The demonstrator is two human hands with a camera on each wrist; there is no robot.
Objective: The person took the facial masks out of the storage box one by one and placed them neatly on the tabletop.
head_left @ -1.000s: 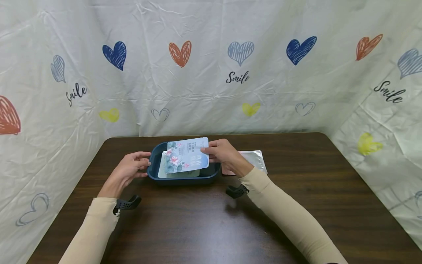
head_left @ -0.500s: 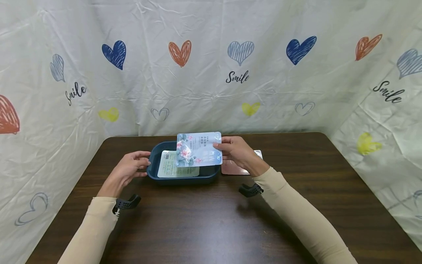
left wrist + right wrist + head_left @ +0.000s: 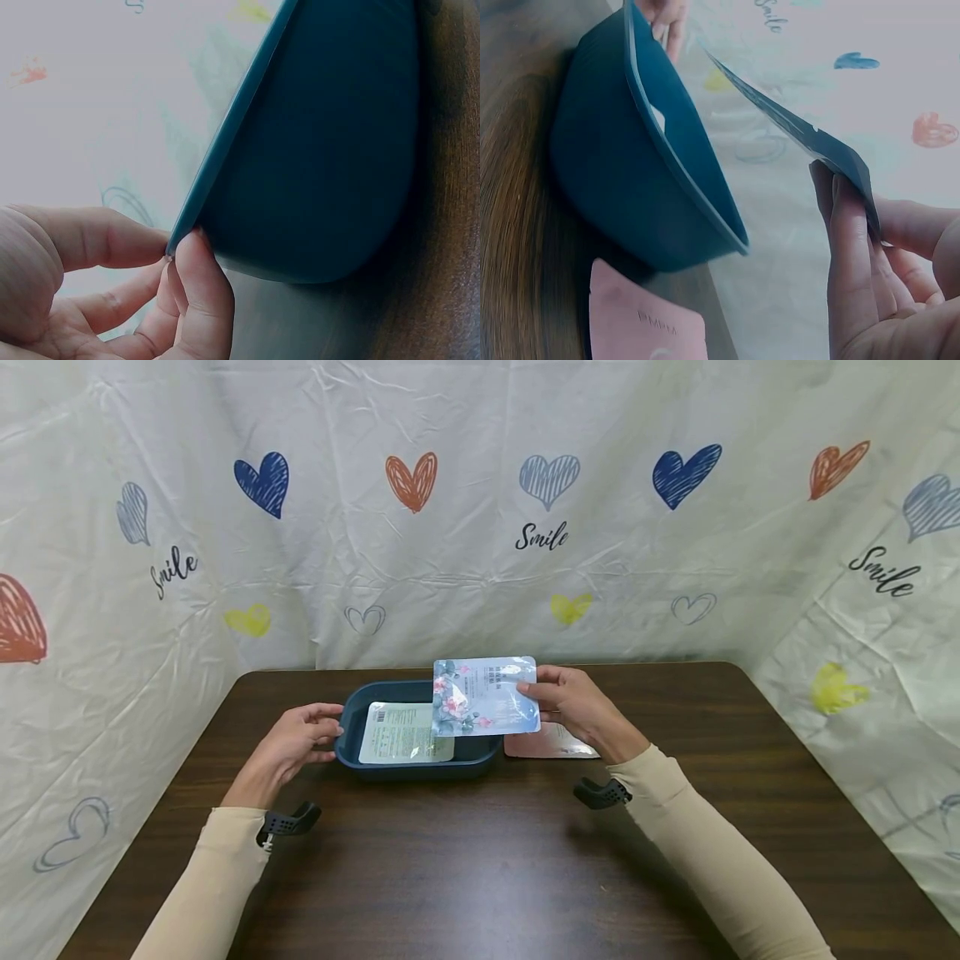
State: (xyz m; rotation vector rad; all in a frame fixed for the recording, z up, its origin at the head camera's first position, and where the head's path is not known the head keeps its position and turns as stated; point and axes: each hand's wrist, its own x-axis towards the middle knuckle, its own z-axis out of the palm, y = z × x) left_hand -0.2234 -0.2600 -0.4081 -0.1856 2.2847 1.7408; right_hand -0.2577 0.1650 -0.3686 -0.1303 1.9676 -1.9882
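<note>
My right hand (image 3: 581, 703) pinches the right edge of a light blue sachet (image 3: 480, 697) printed with pink flowers, thumb on top and fingers beneath. The sachet, which looks like a face mask packet, hangs above the right end of a dark blue plastic basin (image 3: 420, 771). My left hand (image 3: 292, 743) grips the basin's left rim; in the left wrist view the thumb and fingers (image 3: 206, 292) pinch that rim (image 3: 217, 150). Inside the basin lies a pale green sachet (image 3: 397, 735) with small print and a barcode, its right part hidden under the blue one.
A pink sachet (image 3: 543, 743) lies on the brown wooden table (image 3: 465, 860) just right of the basin, partly behind my right hand. White cloth (image 3: 465, 585) with hearts and lettering hangs round the table's back and sides.
My right hand has lifted the blue sachet up and carried it rightward, uncovering more of the green sachet. My left hand has stayed on the basin's rim.
</note>
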